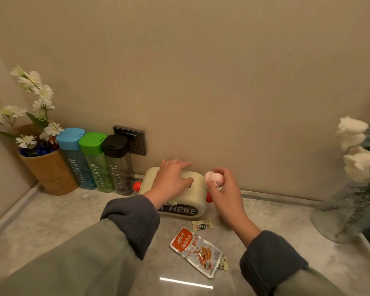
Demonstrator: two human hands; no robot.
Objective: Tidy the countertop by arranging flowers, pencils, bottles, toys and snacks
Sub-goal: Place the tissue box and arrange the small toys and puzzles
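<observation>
Both arms reach forward, sleeves bunched at the wrists. Left hand (171,181) palm down, fingers spread and loosely extended, resting flat. Right hand (226,192) raised slightly, fingers and thumb curled in a pinch grip, wrist bent inward.

Warm, dim indoor light tints the whole scene beige. A thin white strip of glare (186,283) lies on the near bench (51,212), a reflection of a lamp overhead. Soft shadows sit under the hands. Wide-angle distortion bends the edges, and the glass vase (346,210) at far right looks smeared and out of focus.
</observation>
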